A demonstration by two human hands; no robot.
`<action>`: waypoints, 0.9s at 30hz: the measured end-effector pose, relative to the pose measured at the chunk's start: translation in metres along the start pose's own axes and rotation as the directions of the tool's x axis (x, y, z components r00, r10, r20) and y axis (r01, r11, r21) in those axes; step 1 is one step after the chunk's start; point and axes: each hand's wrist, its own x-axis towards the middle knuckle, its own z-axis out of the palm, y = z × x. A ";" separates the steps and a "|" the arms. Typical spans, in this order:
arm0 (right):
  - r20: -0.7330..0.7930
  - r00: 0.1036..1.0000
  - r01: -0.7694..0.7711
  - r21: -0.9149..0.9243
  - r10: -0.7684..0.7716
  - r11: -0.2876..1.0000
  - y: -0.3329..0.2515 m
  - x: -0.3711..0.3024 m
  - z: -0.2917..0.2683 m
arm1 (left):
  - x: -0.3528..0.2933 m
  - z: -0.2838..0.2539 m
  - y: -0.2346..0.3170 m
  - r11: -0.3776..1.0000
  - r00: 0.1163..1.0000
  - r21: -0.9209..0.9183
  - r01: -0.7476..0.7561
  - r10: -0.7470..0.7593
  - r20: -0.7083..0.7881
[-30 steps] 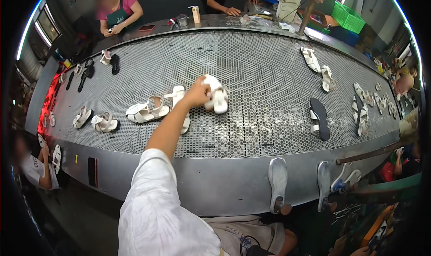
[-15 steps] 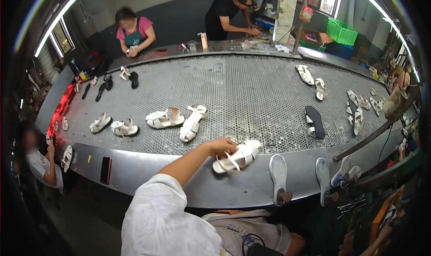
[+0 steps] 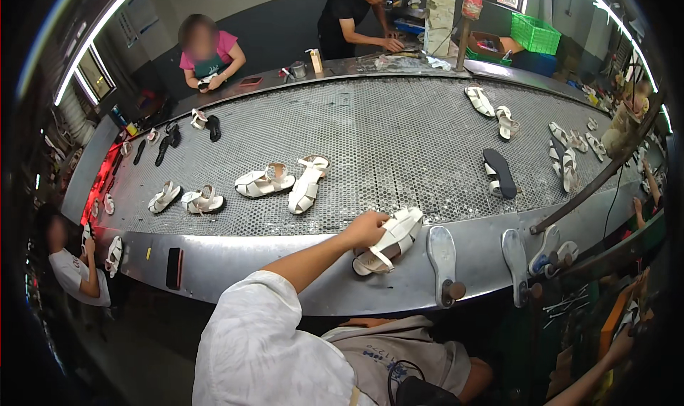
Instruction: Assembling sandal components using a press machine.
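Observation:
My left hand [image 3: 366,229] is closed around the side of a white strappy sandal [image 3: 397,238] over the near metal edge of the bench. The sandal tilts, its toe pointing up and right, with the loose ankle strap and heel toward me. Far off at the lower right, what looks like my right hand [image 3: 621,343] reaches beside white strappy pieces [image 3: 630,312] and an orange panel [image 3: 611,322]; its fingers are too small and dark to make out. Two more white sandals, one lying flat [image 3: 264,181] and one angled [image 3: 308,185], rest on the perforated bench top [image 3: 399,135].
Metal shoe-sole forms [image 3: 442,260] stand along the near edge, with a slanting bar [image 3: 577,212] to their right. A dark-soled sandal [image 3: 499,173] lies overturned. A phone [image 3: 174,268] is at the left edge. Co-workers [image 3: 208,60] work across the bench and at the left.
My left hand and the sandal have shifted slightly right and up, and the sandal has tilted more steeply. The hand at the lower right has moved up toward the white pieces.

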 end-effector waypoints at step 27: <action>0.344 0.655 -0.419 0.906 -0.672 0.055 -0.287 -0.425 -0.085 | -0.006 0.083 0.129 -0.517 0.935 -0.789 0.331 0.292 0.201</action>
